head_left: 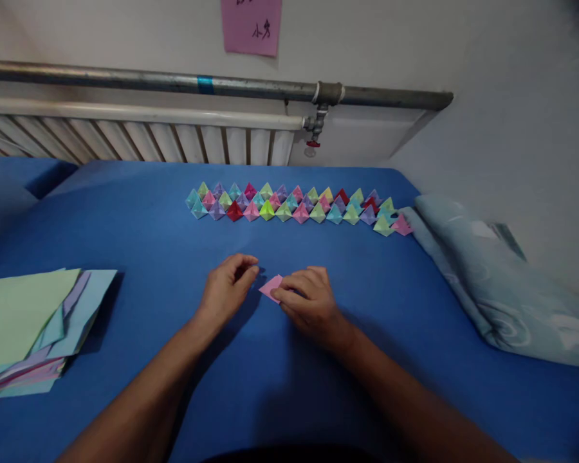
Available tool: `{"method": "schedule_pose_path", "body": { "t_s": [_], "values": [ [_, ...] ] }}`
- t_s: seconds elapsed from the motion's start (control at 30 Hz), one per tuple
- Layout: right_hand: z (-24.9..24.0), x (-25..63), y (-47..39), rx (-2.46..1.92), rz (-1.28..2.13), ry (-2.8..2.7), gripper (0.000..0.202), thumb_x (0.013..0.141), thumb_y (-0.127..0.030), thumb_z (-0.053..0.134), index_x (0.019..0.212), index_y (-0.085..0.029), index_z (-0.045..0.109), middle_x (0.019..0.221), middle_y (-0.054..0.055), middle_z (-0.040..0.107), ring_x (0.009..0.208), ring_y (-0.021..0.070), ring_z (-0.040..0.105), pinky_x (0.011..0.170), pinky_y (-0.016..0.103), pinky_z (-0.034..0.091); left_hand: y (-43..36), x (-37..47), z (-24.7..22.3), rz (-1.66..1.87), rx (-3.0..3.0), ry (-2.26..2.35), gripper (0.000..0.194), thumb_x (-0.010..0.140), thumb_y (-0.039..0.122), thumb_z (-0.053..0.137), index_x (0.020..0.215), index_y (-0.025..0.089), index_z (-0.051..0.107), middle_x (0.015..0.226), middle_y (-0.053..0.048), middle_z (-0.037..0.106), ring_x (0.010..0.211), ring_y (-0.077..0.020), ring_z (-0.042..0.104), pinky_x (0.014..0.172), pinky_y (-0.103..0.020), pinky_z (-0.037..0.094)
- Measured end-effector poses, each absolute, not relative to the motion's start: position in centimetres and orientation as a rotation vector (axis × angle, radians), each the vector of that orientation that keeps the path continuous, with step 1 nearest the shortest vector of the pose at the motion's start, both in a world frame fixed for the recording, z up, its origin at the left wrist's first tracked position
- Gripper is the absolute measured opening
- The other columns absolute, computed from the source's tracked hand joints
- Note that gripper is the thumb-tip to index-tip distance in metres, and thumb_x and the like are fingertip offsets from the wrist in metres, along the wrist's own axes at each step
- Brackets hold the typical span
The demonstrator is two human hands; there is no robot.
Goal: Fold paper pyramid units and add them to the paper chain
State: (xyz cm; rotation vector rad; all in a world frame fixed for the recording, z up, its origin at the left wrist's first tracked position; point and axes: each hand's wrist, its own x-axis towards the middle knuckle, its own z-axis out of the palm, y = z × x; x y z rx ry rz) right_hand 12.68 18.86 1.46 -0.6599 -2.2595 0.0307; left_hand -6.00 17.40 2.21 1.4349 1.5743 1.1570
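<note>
My right hand [311, 299] pinches a small folded piece of pink paper [270, 289] between thumb and fingers, just above the blue surface. The paper's pointed corner faces left, and its right part is covered by my fingers. To its left, my left hand [229, 283] is held apart from the paper. Its fingers are curved, with a small gap between thumb and forefinger and nothing in them. Beyond both hands, several folded paper pieces [267, 210] in many colours stand in staggered rows. A pink folded piece [402, 225] sits at the right end of the front row.
A stack of coloured paper sheets [24, 315] lies at the left on the blue surface [164, 244]. On the right is a folded light-blue blanket [487, 276]. A white radiator [183, 143] and a metal pipe [139, 78] run along the wall behind.
</note>
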Motion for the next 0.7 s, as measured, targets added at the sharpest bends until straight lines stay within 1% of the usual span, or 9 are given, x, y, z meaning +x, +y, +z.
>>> {"method": "schedule_pose_path", "body": {
  "t_s": [0.07, 0.1, 0.17, 0.23, 0.3, 0.43, 0.57, 0.63, 0.7],
  "values": [
    [0.9, 12.7, 19.1, -0.699, 0.039, -2.322, 0.015, 0.091, -0.015, 0.053, 0.086, -0.023, 0.064, 0.084, 0.0, 0.07, 0.08, 0.0133, 0.057, 0.08, 0.034, 0.033, 16.7, -6.5, 1.6, 1.205, 1.836, 1.575, 0.015, 0.085, 0.022, 0.055, 0.094, 0.019, 0.066, 0.089, -0.005, 0.068, 0.084, -0.0171, 0.061, 0.079, -0.033, 0.047],
    [0.6, 12.7, 19.1, -0.703, 0.047, -2.356, 0.015, 0.092, -0.016, 0.053, 0.086, -0.023, 0.064, 0.086, -0.001, 0.07, 0.081, 0.0131, 0.057, 0.081, 0.034, 0.032, 16.2, -6.6, 1.3, 1.174, 2.012, 1.519, 0.016, 0.087, 0.02, 0.052, 0.097, 0.02, 0.065, 0.092, -0.005, 0.069, 0.088, -0.0178, 0.062, 0.082, -0.035, 0.047],
    [0.0, 12.7, 19.0, -0.697, 0.064, -2.419, 0.014, 0.093, -0.019, 0.053, 0.086, -0.024, 0.065, 0.089, -0.002, 0.071, 0.084, 0.0126, 0.058, 0.084, 0.035, 0.031, 15.4, -6.8, 0.6, 1.045, 2.263, 1.406, 0.021, 0.089, 0.015, 0.049, 0.102, 0.02, 0.064, 0.095, -0.006, 0.07, 0.089, -0.0185, 0.062, 0.082, -0.037, 0.046],
    [-0.4, 12.7, 18.8, -0.688, 0.079, -2.453, 0.015, 0.094, -0.02, 0.052, 0.087, -0.025, 0.065, 0.09, -0.002, 0.071, 0.085, 0.0123, 0.058, 0.086, 0.035, 0.03, 14.8, -6.6, 0.2, 0.928, 2.385, 1.341, 0.025, 0.089, 0.011, 0.046, 0.107, 0.019, 0.062, 0.096, -0.006, 0.071, 0.089, -0.019, 0.062, 0.08, -0.036, 0.046],
    [-0.6, 12.9, 18.7, -0.678, 0.097, -2.478, 0.015, 0.095, -0.019, 0.051, 0.09, -0.024, 0.065, 0.091, -0.001, 0.071, 0.086, 0.0127, 0.058, 0.086, 0.036, 0.03, 14.6, -6.3, 0.0, 0.863, 2.424, 1.32, 0.027, 0.089, 0.009, 0.045, 0.11, 0.019, 0.06, 0.096, -0.007, 0.071, 0.09, -0.0196, 0.062, 0.08, -0.036, 0.045],
    [-0.4, 13.7, 18.7, -0.669, 0.211, -2.583, 0.014, 0.093, -0.018, 0.051, 0.097, -0.023, 0.064, 0.099, 0.002, 0.07, 0.09, 0.0153, 0.058, 0.089, 0.037, 0.031, 14.8, -5.9, 0.0, 0.779, 2.418, 1.314, 0.029, 0.091, 0.011, 0.045, 0.115, 0.02, 0.059, 0.095, -0.006, 0.072, 0.088, -0.02, 0.063, 0.08, -0.037, 0.044],
    [0.2, 14.8, 18.9, -0.71, 0.467, -2.562, 0.028, 0.085, -0.013, 0.052, 0.11, -0.021, 0.059, 0.109, 0.006, 0.066, 0.1, 0.0193, 0.058, 0.089, 0.039, 0.034, 14.9, -6.1, -0.1, 0.727, 2.414, 1.319, 0.029, 0.092, 0.01, 0.044, 0.115, 0.022, 0.058, 0.097, -0.004, 0.072, 0.089, -0.0186, 0.063, 0.085, -0.038, 0.041],
    [0.4, 15.2, 19.1, -0.76, 0.563, -2.497, 0.029, 0.082, -0.011, 0.051, 0.109, -0.019, 0.057, 0.108, 0.008, 0.065, 0.099, 0.0197, 0.058, 0.086, 0.038, 0.037, 14.9, -6.2, -0.2, 0.695, 2.405, 1.333, 0.028, 0.092, 0.01, 0.043, 0.112, 0.023, 0.059, 0.096, -0.003, 0.072, 0.089, -0.0179, 0.064, 0.089, -0.039, 0.039],
    [0.4, 15.5, 19.3, -0.801, 0.606, -2.469, 0.024, 0.081, -0.011, 0.052, 0.104, -0.02, 0.058, 0.104, 0.007, 0.066, 0.096, 0.0194, 0.059, 0.085, 0.038, 0.038, 14.8, -6.3, -0.2, 0.671, 2.407, 1.347, 0.028, 0.093, 0.011, 0.043, 0.111, 0.024, 0.06, 0.098, -0.003, 0.072, 0.09, -0.0179, 0.064, 0.092, -0.04, 0.038]
  ]
}}
